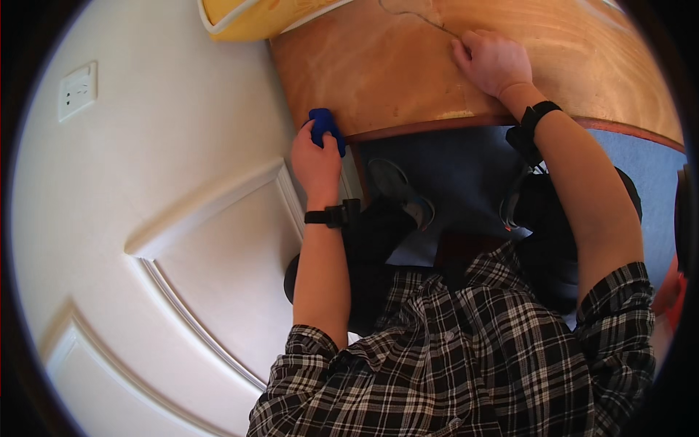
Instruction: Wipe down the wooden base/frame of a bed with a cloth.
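Note:
A bunched blue cloth (pixel 326 131) is in my left hand (pixel 318 158), pinched between thumb and fingers at the near left corner of a wooden tabletop (pixel 393 82), close to the wall. Farther right, my right hand (pixel 494 63) rests on the tabletop with its fingers curled. A thin dark cord or wire (pixel 420 17) runs over the wood up to those fingers; whether they grip it cannot be told. Both wrists wear black straps with small dark devices.
A yellow padded item with white piping (pixel 246 19) lies at the table's far left. The white wall on the left has a socket plate (pixel 78 91) and raised moulding (pixel 207 205). Below the table edge are my legs and shoes. Something red (pixel 677 306) shows at the far right.

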### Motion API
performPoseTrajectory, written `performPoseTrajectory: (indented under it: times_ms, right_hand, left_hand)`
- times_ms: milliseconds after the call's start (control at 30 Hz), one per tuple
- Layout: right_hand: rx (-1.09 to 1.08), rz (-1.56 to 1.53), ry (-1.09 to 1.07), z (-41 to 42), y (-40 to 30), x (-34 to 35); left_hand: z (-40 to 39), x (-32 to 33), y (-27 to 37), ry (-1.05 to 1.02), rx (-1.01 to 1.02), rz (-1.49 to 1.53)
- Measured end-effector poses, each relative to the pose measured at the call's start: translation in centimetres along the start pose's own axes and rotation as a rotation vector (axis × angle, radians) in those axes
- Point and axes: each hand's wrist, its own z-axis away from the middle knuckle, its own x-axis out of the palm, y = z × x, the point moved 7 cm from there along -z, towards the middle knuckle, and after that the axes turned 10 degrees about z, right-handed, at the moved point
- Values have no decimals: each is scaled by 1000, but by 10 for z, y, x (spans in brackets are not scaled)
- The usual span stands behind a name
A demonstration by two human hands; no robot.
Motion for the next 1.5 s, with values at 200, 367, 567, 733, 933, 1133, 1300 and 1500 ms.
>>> performPoseTrajectory:
  times_ms: [200,367,567,733,933,1133,1300,1500]
  right_hand:
    - [-11,3,-76,-1,-3,2]
    - [-12,-8,-36,0,-1,4]
    - [-15,-27,36,1,-3,2]
    - [-33,-36,67,0,-4,3]
    - [-9,-43,51,-1,-4,-4]
    - [-8,-31,-41,-4,-5,-2]
    - [-10,-24,-36,-4,-5,-5]
    - [-20,-26,-8,-2,-8,-6]
  left_hand:
    - [10,26,45,-298,249,-62]
    - [10,16,60,-422,483,-126]
    - [-31,-9,10,-290,306,-306]
    - [-8,12,55,-372,581,-173]
    - [-20,-16,62,-403,355,-145]
    - [-32,-17,50,-416,225,-277]
    - [-20,2,61,-458,280,-304]
    - [-27,1,50,-404,315,-279]
